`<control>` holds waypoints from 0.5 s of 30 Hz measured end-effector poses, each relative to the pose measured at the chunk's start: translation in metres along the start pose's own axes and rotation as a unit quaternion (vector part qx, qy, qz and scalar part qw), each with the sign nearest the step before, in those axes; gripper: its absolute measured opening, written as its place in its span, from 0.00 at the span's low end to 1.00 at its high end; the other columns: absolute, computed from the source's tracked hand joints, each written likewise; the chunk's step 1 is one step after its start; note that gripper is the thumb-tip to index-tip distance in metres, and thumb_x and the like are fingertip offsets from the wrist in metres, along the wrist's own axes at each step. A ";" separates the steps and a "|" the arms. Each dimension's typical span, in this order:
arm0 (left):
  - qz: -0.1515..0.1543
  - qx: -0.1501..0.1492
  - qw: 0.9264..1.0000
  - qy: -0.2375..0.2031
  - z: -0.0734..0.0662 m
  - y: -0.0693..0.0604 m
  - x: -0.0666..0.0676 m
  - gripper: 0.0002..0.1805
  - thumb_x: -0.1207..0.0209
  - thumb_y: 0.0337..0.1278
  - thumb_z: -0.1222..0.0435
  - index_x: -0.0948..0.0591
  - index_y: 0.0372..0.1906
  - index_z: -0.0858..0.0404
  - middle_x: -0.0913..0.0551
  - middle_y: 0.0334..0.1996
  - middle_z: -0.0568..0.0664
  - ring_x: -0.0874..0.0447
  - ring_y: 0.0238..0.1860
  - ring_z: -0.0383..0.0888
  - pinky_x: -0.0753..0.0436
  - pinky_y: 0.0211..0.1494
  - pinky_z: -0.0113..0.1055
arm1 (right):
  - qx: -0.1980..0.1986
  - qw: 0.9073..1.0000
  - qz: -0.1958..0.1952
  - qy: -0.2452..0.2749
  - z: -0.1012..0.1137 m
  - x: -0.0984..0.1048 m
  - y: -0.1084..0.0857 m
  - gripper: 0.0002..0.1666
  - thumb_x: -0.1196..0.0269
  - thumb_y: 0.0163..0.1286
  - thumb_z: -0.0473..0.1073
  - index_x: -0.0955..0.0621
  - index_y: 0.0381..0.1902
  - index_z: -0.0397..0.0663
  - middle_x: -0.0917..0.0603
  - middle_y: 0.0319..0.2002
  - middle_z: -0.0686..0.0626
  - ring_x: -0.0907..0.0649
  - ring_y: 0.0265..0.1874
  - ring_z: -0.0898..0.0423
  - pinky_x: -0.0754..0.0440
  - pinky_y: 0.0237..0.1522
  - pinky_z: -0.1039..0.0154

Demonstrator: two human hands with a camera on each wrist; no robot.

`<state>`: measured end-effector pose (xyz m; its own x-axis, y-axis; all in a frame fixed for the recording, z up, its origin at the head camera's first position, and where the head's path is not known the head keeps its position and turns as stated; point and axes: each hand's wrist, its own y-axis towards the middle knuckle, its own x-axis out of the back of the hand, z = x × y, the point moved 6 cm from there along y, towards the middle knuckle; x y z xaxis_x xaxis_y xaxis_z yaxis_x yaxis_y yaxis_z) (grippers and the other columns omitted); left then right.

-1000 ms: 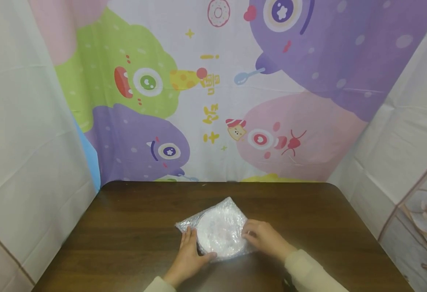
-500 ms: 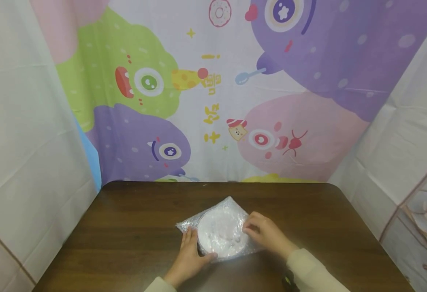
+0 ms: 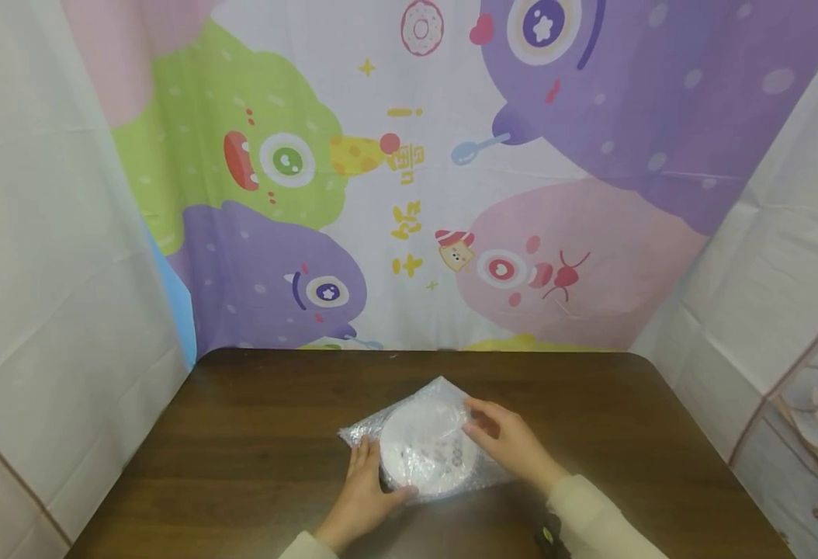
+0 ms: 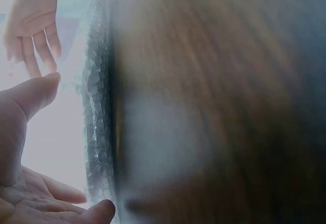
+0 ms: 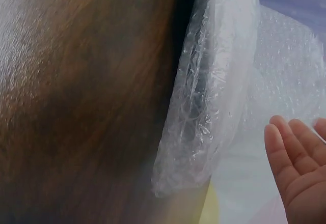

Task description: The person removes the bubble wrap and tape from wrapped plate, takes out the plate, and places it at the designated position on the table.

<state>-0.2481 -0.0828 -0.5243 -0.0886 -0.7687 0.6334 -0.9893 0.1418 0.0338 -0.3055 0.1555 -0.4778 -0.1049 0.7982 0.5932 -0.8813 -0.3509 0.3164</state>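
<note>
A flat, round white thing with small dark marks, like a plate or disc, lies inside a clear bubble-wrap bag [image 3: 363, 427] on the dark wooden table. My left hand [image 3: 363, 497] rests against the bag's left and near edge, fingers fairly straight and thumb spread along the near side. My right hand [image 3: 514, 442] is at the bag's right side, its loosely bent fingertips over or touching the film. In the left wrist view the right hand's fingers [image 4: 43, 46] hang extended. The right wrist view shows the bubble wrap [image 5: 204, 107] edge-on and folded.
The brown wooden table [image 3: 241, 466] has a straight far edge. A cartoon-printed curtain [image 3: 409, 194] hangs behind it, with pale sheets [image 3: 716, 326] on both sides. A small dark object [image 3: 549, 536] shows beneath the right sleeve.
My right hand's fingers, earlier pinching the bag's right edge, have loosened and spread, shifting slightly upward. The left hand keeps its place, and the package stays nearly where it was.
</note>
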 end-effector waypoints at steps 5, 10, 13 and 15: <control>-0.002 0.004 1.000 0.000 0.000 0.000 0.000 0.59 0.29 0.46 0.48 0.45 0.71 0.82 0.54 0.73 0.79 0.61 0.74 0.77 0.50 0.73 0.69 | 0.018 0.999 0.000 0.030 0.001 -0.001 0.001 0.30 0.38 0.71 0.43 0.28 0.67 0.40 0.22 0.63 0.39 0.16 0.52 0.45 0.18 0.57 0.54; 0.000 0.009 1.000 -0.002 0.000 -0.002 -0.001 0.60 0.29 0.46 0.47 0.46 0.72 0.81 0.55 0.74 0.77 0.61 0.74 0.76 0.50 0.72 0.69 | 0.018 0.997 0.005 0.073 0.003 -0.002 0.005 0.31 0.42 0.74 0.43 0.33 0.71 0.41 0.28 0.68 0.38 0.19 0.59 0.43 0.22 0.62 0.59; 0.002 0.008 1.000 -0.001 0.000 -0.003 -0.001 0.59 0.30 0.47 0.47 0.46 0.72 0.80 0.55 0.74 0.77 0.61 0.74 0.76 0.50 0.72 0.70 | 0.002 0.996 0.008 0.085 0.003 -0.003 0.008 0.31 0.44 0.75 0.46 0.34 0.73 0.45 0.29 0.70 0.41 0.22 0.63 0.43 0.25 0.65 0.61; 0.004 0.006 1.000 0.000 -0.001 -0.004 -0.001 0.59 0.31 0.48 0.46 0.46 0.72 0.80 0.55 0.74 0.77 0.61 0.74 0.76 0.50 0.72 0.70 | -0.006 0.996 0.007 0.087 0.003 -0.003 0.011 0.31 0.45 0.76 0.47 0.35 0.73 0.47 0.30 0.70 0.42 0.24 0.65 0.43 0.25 0.65 0.61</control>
<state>-0.2444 -0.0822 -0.5244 -0.0967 -0.7677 0.6335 -0.9899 0.1407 0.0194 -0.3135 0.1475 -0.4742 -0.1936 0.8666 0.4600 -0.8845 -0.3570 0.3004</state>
